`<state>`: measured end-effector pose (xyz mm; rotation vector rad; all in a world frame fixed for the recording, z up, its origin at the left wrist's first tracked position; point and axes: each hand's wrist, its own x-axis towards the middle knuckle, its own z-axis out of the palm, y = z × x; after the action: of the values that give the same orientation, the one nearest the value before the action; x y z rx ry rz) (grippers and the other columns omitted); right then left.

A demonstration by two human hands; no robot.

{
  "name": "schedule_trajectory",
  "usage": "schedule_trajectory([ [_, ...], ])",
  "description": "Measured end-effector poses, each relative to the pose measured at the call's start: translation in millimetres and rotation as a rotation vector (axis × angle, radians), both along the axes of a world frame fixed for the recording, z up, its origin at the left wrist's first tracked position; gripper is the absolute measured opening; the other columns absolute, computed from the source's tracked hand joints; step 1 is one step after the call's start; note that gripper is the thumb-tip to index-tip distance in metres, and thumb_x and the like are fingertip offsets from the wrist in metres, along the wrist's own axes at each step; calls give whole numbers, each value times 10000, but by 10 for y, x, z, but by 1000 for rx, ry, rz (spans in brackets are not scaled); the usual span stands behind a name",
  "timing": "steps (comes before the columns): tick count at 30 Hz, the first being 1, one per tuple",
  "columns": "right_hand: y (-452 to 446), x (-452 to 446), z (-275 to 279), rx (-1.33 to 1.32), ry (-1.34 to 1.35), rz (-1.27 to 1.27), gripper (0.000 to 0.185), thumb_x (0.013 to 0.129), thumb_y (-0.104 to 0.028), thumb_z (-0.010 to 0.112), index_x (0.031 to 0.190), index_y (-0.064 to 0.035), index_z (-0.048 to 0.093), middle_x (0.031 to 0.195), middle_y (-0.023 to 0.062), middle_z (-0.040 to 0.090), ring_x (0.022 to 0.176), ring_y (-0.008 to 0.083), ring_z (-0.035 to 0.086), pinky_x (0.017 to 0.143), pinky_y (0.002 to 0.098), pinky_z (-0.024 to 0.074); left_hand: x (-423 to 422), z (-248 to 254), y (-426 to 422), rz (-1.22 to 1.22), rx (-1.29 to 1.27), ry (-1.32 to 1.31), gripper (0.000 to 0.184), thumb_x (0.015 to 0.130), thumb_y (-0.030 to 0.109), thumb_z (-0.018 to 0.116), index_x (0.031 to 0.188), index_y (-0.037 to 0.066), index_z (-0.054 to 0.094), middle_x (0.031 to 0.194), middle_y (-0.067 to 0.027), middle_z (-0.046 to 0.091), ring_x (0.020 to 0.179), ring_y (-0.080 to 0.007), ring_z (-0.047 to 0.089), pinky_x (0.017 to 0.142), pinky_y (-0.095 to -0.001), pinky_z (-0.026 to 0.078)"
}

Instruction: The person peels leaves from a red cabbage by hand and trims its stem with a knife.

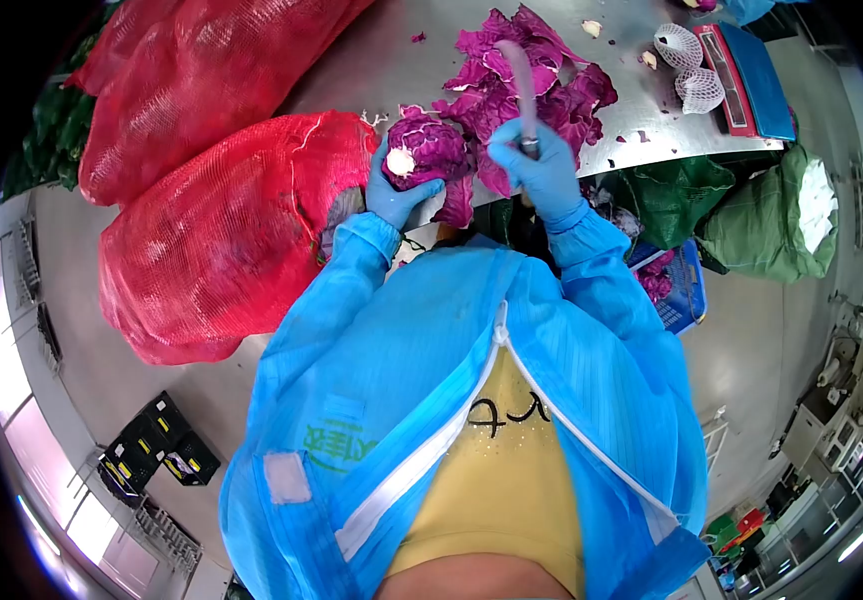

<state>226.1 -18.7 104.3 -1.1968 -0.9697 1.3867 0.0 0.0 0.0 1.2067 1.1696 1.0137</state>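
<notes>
Purple cabbage in the left hand, knife in the right hand, at a metal table.
On the left, a full red mesh sack lies beside the left hand, whose gloved fingers and thumb cup the cabbage, its pale cut stem facing the near left. Right of it, loose purple leaves are heaped on the table, partly behind the knife. The gloved right hand closes around the knife's handle, blade pointing far. Farther right, white foam nets lie by a blue-and-red object; a green sack stands nearer.
</notes>
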Motion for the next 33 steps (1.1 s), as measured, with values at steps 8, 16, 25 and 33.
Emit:
schedule_trajectory([
  [8,174,-156,-671,172,-716,-23,545,770,-358,701,1204,-60,561,1105,131,617,1003,287,600,855,354,474,2,-66,-1,10,-56,24,1098,501,240,903,1373,18,273,1292,-155,457,1186,-261,478,1011,-357,413],
  [16,72,-431,-390,84,-961,26,439,781,-356,694,1080,-52,589,991,138,616,888,287,617,754,353,499,45,2,-3,5,-29,156,1130,505,242,903,1385,17,230,1322,-155,434,1203,-258,468,1022,-354,402],
  [25,171,-291,-586,-248,87,62,219,766,-156,737,907,-67,594,634,-8,520,493,76,487,451,215,388,36,6,22,-8,-5,156,1113,500,242,906,1373,12,256,1293,-151,461,1191,-254,477,1014,-357,408],
  [33,111,12,-314,214,-782,-140,451,719,-236,767,1102,-58,609,1002,67,609,904,172,573,778,282,472,82,185,96,37,-77,154,1091,504,301,904,1357,11,291,1277,-155,471,1163,-254,494,1006,-352,417],
])
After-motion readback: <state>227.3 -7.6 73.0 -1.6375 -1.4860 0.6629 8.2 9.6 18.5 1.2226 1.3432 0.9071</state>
